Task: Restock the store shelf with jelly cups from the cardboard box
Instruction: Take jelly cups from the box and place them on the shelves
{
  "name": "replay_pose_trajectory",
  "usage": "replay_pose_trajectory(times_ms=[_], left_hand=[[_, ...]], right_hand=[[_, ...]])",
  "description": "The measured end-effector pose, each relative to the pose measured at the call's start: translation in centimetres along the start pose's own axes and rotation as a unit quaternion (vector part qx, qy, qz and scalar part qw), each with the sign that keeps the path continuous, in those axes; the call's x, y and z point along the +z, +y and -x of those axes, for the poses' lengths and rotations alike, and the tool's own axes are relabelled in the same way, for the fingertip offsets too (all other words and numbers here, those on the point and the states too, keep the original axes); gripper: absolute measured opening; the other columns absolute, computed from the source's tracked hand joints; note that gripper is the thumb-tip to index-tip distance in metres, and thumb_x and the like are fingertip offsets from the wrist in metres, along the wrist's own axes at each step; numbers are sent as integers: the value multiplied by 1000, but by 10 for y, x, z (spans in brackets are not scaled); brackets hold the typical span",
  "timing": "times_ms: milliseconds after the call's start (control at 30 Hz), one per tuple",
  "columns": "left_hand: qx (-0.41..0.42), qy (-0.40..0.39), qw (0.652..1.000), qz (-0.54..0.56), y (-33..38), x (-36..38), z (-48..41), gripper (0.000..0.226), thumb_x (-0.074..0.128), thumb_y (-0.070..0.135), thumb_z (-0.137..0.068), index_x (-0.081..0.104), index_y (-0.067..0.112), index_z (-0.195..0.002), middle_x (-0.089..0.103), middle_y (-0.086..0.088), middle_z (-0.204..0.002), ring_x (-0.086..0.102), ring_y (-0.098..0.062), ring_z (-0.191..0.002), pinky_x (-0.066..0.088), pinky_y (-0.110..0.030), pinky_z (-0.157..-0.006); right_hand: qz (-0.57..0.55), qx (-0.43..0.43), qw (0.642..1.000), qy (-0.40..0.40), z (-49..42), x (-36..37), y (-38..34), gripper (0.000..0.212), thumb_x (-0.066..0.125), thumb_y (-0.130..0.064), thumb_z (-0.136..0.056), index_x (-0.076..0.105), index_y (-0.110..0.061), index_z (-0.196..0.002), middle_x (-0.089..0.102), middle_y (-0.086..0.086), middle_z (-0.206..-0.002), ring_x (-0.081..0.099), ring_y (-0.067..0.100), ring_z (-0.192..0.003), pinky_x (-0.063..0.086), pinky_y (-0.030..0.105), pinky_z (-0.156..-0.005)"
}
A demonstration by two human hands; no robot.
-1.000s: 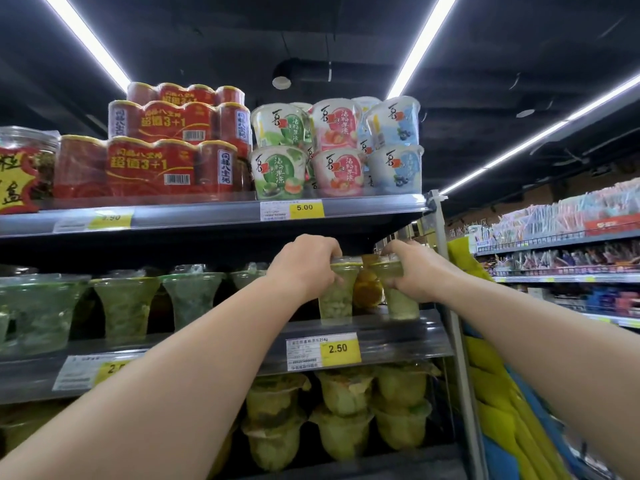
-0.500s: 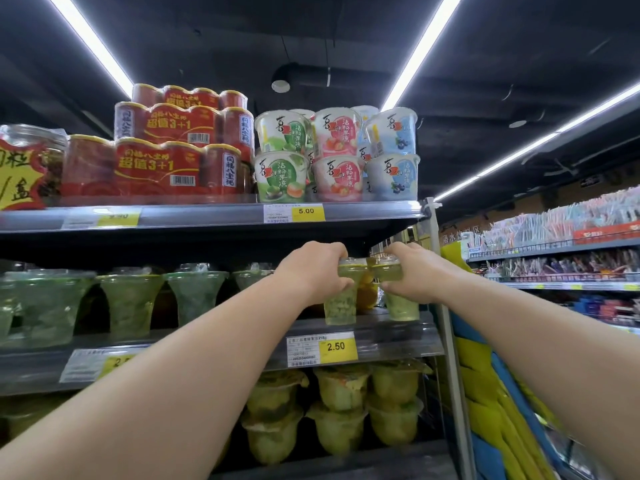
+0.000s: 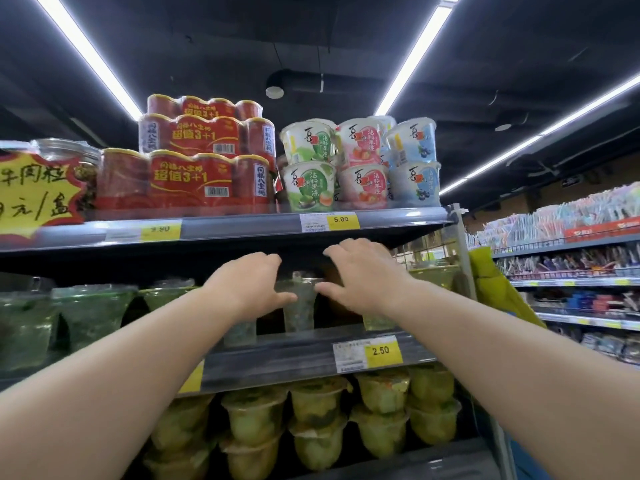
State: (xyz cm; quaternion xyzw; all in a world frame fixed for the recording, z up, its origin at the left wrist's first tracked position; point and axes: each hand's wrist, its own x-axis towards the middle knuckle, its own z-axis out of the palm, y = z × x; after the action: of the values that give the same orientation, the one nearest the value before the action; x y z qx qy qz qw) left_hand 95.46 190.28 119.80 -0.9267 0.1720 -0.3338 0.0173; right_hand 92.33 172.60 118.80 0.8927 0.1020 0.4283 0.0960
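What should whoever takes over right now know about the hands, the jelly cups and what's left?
Left hand: over a jelly cup on the middle shelf; its fingers are hidden, so the grip is unclear.
Right hand: open, fingers spread above a second cup.
A third cup stands between the hands.
Done: these cups appear to stand on the shelf, above the 2.50 tag.
Left: draw both hands clear and fetch more. The cardboard box is out of view, so remaining stock is unknown.
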Motion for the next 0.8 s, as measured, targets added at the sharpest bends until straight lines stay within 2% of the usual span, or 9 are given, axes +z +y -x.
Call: replay_pose_trajectory(times_ms=[100,200,300,433,633,700,800], left_hand=[[-10,-17,1000,-23,-19,3,2,61,57,53,-85,45,15,-132,54,-4,-129,54,-22,-116,48,-38,-96],[-5,-10,1000,-24,-28,5,3,53,57,45,-88,47,15,-131,54,-4,-129,53,-22,-118,47,-39,-97],[-9,5,1000,-19,-31,6,5,52,58,41,-89,45,17,-133,54,-4,-131,53,-24,-119,47,-41,-97],[-24,15,1000,2,-34,3,8,56,63,45,-85,48,23,-135,56,-2,-127,55,-24,-115,50,-40,-91],[-31,36,998,45,-32,0,10,54,68,41,-82,54,18,-129,62,-6,-121,58,-28,-110,50,-39,-89],[-27,42,997,56,-30,0,11,54,68,42,-82,54,18,-128,62,-7,-121,58,-28,-110,50,-39,-88],[-11,46,996,73,-29,-1,13,54,68,43,-82,54,21,-129,61,-5,-122,56,-27,-113,47,-37,-90]], right_hand=[[-13,-34,998,-48,-19,8,-26,64,52,-52,-88,40,-11,-136,50,11,-132,47,29,-120,42,44,-99],[-16,-24,995,-98,-31,19,-41,65,60,-44,-86,36,-10,-137,49,12,-132,48,31,-121,42,43,-100],[-35,4,992,-121,-36,27,-47,56,64,-33,-86,39,-9,-131,51,12,-127,51,32,-116,46,43,-92],[-49,23,994,-97,-39,27,-44,36,63,-19,-86,46,-11,-117,56,11,-116,55,32,-107,47,40,-80],[-16,20,997,-73,-35,21,-33,30,58,-10,-85,49,-15,-113,62,9,-106,59,32,-94,43,34,-63],[-14,22,997,-71,-31,17,-30,30,59,-11,-85,51,-15,-114,62,9,-107,59,32,-94,43,34,-64],[-12,25,996,-79,-27,11,-26,34,65,-19,-84,52,-17,-115,61,9,-110,59,31,-97,50,38,-73]])
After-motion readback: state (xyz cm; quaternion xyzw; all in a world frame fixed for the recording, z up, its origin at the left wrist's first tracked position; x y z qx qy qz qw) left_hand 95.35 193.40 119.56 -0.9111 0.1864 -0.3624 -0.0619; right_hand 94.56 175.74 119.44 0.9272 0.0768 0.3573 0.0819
